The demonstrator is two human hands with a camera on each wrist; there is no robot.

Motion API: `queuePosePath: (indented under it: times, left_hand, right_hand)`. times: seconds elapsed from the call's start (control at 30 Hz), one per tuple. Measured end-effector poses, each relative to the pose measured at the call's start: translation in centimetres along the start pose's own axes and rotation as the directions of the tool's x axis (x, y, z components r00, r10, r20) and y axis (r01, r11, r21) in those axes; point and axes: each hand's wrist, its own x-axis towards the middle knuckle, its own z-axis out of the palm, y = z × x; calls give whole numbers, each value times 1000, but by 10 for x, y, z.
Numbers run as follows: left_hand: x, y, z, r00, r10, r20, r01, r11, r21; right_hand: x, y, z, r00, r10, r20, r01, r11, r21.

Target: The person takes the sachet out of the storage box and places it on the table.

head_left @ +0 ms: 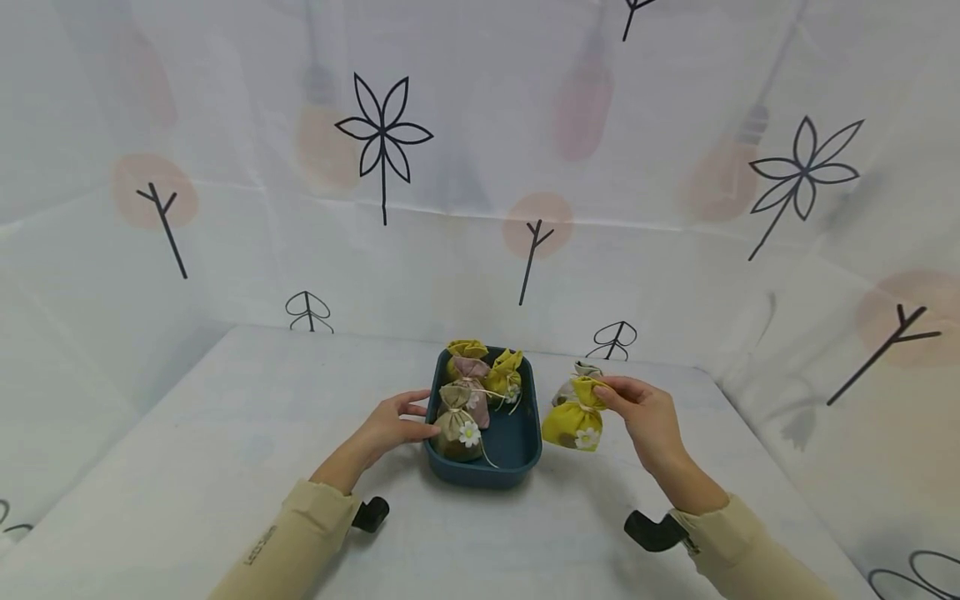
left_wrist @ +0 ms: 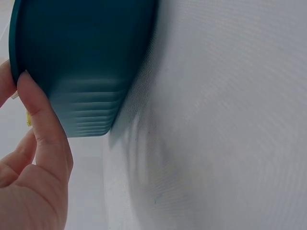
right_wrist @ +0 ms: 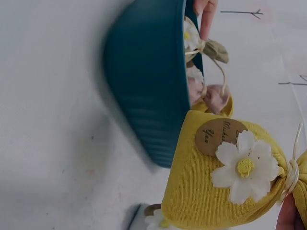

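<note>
A teal tray (head_left: 483,477) stands mid-table and holds several small sachets: an olive one with a daisy (head_left: 456,427), a pink one (head_left: 474,385) and two yellow ones (head_left: 507,377). My left hand (head_left: 426,417) grips the tray's left rim. In the left wrist view the thumb (left_wrist: 44,125) lies on the tray's (left_wrist: 81,57) outer wall. My right hand (head_left: 604,388) pinches the tied neck of a yellow daisy sachet (head_left: 573,425) just right of the tray. That sachet (right_wrist: 216,191) fills the right wrist view beside the tray (right_wrist: 144,81). A grey sachet (head_left: 576,377) lies behind it.
A white cloth covers the table (head_left: 225,433). Printed cloth walls (head_left: 465,192) close the back and both sides. Bare tabletop lies to the left of the tray and in front of it. Black wrist mounts (head_left: 648,529) show at both sleeves.
</note>
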Motion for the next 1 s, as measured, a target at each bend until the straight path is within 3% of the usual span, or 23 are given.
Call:
queuePosePath:
  times: [0.47, 0.73, 1.0]
  left_hand:
    - [-2, 1, -1, 1000, 6, 7, -6, 1000, 6]
    - [-2, 0, -1, 1000, 10, 8, -10, 1000, 16]
    - [-1, 0, -1, 1000, 5, 0, -5, 1000, 19]
  right_hand:
    - [10, 22, -24, 995, 65, -74, -72, 993, -98]
    - [42, 79, -46, 994, 60, -95, -65, 997, -46]
    - [29, 62, -51, 992, 43, -117, -45, 999, -13]
